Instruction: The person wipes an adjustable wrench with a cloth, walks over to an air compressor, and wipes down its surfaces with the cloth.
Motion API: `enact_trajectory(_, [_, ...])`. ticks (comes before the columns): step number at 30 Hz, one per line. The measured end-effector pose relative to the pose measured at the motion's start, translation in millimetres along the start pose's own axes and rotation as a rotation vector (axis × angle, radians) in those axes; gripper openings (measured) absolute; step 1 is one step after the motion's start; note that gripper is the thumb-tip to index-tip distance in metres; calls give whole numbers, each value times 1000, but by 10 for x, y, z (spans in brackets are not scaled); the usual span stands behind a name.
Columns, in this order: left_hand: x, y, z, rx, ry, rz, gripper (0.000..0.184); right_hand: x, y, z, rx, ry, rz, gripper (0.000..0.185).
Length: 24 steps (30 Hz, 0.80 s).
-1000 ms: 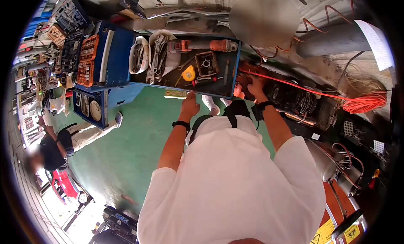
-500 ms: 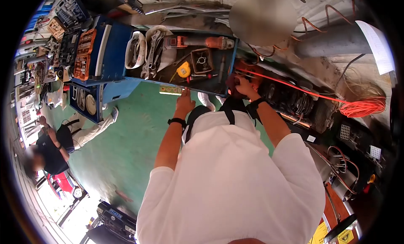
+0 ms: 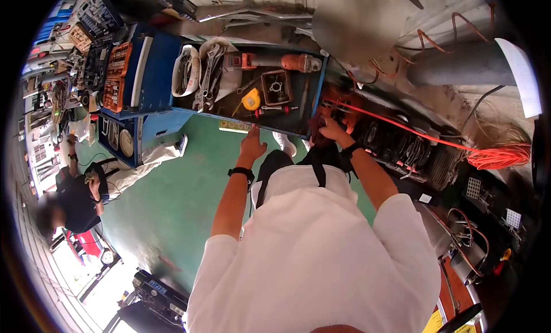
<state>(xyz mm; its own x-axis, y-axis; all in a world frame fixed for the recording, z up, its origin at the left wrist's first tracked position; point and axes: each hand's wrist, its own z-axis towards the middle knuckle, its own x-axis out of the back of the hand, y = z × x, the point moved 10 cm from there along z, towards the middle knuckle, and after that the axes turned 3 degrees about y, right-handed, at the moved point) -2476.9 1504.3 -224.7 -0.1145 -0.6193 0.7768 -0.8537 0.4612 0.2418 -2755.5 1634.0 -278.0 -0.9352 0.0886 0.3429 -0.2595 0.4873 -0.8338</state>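
My left hand [image 3: 252,145] is at the front edge of the blue tool drawer [image 3: 229,117], fingers apart, with a fingertip at the rim and nothing in it. The drawer holds wrenches [image 3: 211,75], a yellow tape measure [image 3: 251,99], a small box with a metal part [image 3: 276,87] and an orange-and-grey power tool [image 3: 272,61]. Just beyond the drawer's right corner, my right hand [image 3: 331,130] is closed on a dark red item [image 3: 316,128] whose shape is mostly hidden.
A coiled orange hose [image 3: 500,156] lies at the right, its line running over dark machine parts [image 3: 396,146]. Orange socket trays [image 3: 117,78] stand on the blue cabinet [image 3: 155,69]. Another person [image 3: 80,192] is at the left. A grey pipe [image 3: 459,64] is at upper right.
Over the last second a dark red item has come into view at my right hand by the drawer corner. My left hand stays by the rim. The other person has shifted and moved their arms.
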Motion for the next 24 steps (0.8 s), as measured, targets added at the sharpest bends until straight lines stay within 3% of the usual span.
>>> enact_trajectory(5, [-48, -9, 44, -35, 10, 3, 82, -10, 273, 199, -15, 225, -133, 30])
enact_trajectory(7, [-53, -35, 66, -53, 53, 25, 81, -61, 222, 187, -5, 135, 71, 29])
enact_trajectory(9, [-85, -63, 44, -65, 39, 8, 82, -132, 266, 97, -85, 146, -39, 29])
enact_trajectory(11, [-48, -29, 79, -81, 49, -12, 82, -215, 257, 54, -132, 52, 220, 29])
enact_trajectory(13, [-56, -43, 76, -73, 49, 1, 83, -212, 275, 8, -104, 92, 139, 32])
enact_trajectory(15, [-66, -37, 65, -71, 47, 13, 84, -314, 147, -150, -16, -54, -24, 46])
enact_trajectory(19, [-32, -18, 39, -78, 50, 2, 84, -203, -194, -293, -27, -116, 13, 42])
enact_trajectory(24, [4, -28, 80, -108, 46, 10, 83, -163, -36, 84, 2, 65, 38, 40])
